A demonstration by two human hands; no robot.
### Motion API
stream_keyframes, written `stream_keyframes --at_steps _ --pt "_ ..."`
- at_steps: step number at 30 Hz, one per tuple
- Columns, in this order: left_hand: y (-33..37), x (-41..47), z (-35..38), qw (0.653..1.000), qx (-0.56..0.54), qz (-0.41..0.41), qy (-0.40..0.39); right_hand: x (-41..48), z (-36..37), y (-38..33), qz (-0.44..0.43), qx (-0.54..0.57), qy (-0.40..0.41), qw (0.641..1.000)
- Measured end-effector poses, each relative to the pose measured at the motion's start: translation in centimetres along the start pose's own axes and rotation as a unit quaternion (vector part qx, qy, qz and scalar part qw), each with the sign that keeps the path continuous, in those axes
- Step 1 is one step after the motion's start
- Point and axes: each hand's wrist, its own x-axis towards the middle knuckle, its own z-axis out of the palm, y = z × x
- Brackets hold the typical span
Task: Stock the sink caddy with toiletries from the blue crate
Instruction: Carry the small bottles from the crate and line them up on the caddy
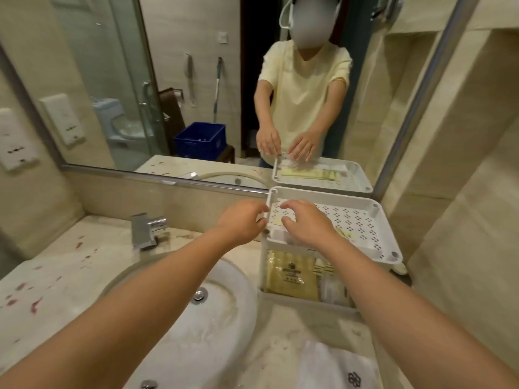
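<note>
A white two-tier sink caddy [373, 242] stands on the counter to the right of the basin. Flat white packets [282, 236] and a yellow packet [347, 235] lie on its perforated top tray. The lower tier holds a large yellow packet [292, 276] and small white items [332, 287]. My left hand [241, 224] is curled at the tray's left rear corner post; what its fingertips pinch is unclear. My right hand [307, 224] arches over the tray's left end, fingers apart, tips on the packets. The blue crate [200, 138] shows only in the mirror, behind me.
The white basin [224, 327] with its drain lies below my arms, and the chrome faucet [146, 230] is at its back left. A folded white towel [337, 369] sits on the counter's near right. A tiled wall [463, 192] rises just right of the caddy.
</note>
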Motion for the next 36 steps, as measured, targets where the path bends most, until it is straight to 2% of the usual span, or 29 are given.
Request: stream_keyframes --at_steps 7,13,18,26,32,36 --pt "-6.9 -7.8 -4.1 0.994 0.038 -0.086 0.052 0.3 3.1 -9.2 -0.08 -0.022 -0.02 0.996" --pt "-12.8 -17.9 -6.2 0.978 0.081 -0.191 0.041 -2.2 7.7 -18.3 -0.164 -0.06 -0.097 0.98" --pt "-16.9 -27.9 -7.5 0.96 0.091 -0.262 0.032 -7.0 12.0 -26.6 -0.243 -0.061 -0.112 0.962" --pt "-21.3 -44.7 -8.8 0.919 0.098 -0.378 0.043 -15.9 18.7 -38.7 -0.354 -0.087 -0.176 0.914" --pt "-22.9 -57.3 -9.3 0.88 0.112 -0.458 0.053 -23.5 23.0 -47.1 -0.442 -0.074 -0.192 0.873" --pt "-23.3 -65.3 -9.6 0.85 0.11 -0.51 0.067 -28.8 25.3 -52.1 -0.502 -0.066 -0.21 0.836"
